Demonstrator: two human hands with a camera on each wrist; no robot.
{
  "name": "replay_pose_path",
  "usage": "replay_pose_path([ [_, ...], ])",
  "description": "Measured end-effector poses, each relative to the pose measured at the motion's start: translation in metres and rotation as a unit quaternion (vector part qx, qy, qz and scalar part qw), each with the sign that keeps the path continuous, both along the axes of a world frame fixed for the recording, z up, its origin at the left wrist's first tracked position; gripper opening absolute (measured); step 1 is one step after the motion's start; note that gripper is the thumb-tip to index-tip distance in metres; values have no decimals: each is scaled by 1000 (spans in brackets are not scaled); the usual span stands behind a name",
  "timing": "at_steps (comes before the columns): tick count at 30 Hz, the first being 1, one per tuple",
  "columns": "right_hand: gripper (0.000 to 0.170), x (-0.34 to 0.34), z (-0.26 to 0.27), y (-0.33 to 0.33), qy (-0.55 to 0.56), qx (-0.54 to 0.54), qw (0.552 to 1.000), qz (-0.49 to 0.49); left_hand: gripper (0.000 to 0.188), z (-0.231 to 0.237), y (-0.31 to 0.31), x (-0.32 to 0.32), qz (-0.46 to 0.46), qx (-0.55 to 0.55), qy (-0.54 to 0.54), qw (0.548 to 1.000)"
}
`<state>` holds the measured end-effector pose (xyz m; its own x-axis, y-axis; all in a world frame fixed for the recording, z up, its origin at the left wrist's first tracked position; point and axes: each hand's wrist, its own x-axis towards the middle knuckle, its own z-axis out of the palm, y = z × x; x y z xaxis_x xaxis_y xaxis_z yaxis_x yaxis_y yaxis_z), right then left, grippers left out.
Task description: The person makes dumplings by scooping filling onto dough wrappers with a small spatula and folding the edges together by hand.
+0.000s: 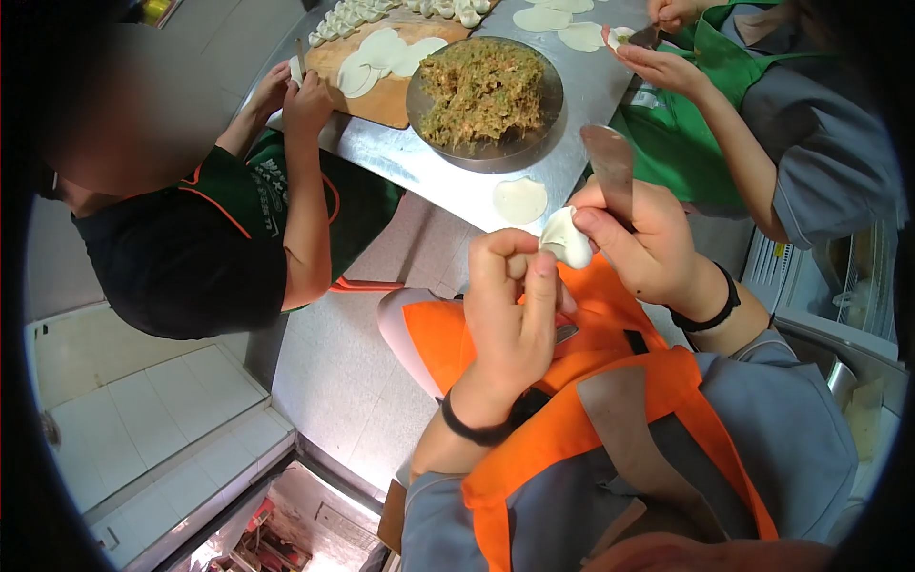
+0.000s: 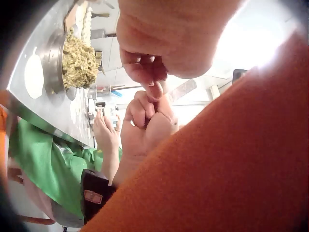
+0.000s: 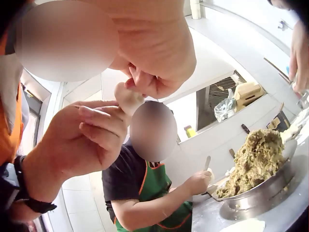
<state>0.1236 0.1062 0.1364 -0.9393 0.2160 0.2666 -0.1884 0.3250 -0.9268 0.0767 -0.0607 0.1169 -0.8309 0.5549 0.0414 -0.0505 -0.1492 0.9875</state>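
Note:
A white, folded dumpling (image 1: 569, 240) is held up in front of the orange apron, beyond the table's near edge. My left hand (image 1: 510, 305) pinches its left side between thumb and fingers. On the other side, my right hand (image 1: 658, 238) pinches the dough edge with thumb and forefinger. That hand also grips a flat metal spatula (image 1: 610, 162), its blade pointing up and away. In the right wrist view the dumpling (image 3: 128, 99) shows between both hands' fingertips. Fingers hide it in the left wrist view. A round dough wrapper (image 1: 520, 200) lies on the table just beyond my hands.
A metal bowl (image 1: 556, 114) heaped with green-brown filling (image 1: 491, 91) stands on the steel table (image 1: 381, 153). Left of it, a wooden board (image 1: 381, 112) bears wrappers (image 1: 357, 76) and rows of dumplings (image 1: 357, 17). Two people work at the left and right, each holding dough.

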Motion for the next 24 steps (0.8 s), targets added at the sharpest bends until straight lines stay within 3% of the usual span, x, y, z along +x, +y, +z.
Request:
replay_pose_path([
  [1, 9, -1, -5, 2, 3, -1, 1000, 12, 7, 3, 4, -1, -7, 9, -22, 1000],
  [7, 12, -11, -4, 7, -87, -187, 976, 68, 9, 5, 9, -18, -3, -96, 96, 991],
  [13, 14, -49, -3, 44, -80, 67, 993, 52, 14, -10, 29, -42, -32, 24, -62, 997],
  [14, 17, -64, -11, 55, -109, 3, 994, 30, 15, -17, 32, -49, -24, 9, -69, 997],
  [16, 21, -105, -19, 88, -73, 26, 997, 7, 18, -39, 35, -63, -6, -20, -87, 996],
  [17, 22, -129, -22, 107, -41, 101, 994, -15, 19, -53, 36, -68, 13, -65, -110, 992],
  [21, 22, -235, -54, 176, -27, 247, 968, -45, 31, -111, 35, -88, 50, -262, 72, 961],
  [24, 19, -309, -80, 194, -7, 336, 942, -8, 36, -104, 46, -88, 46, -333, 170, 926],
])
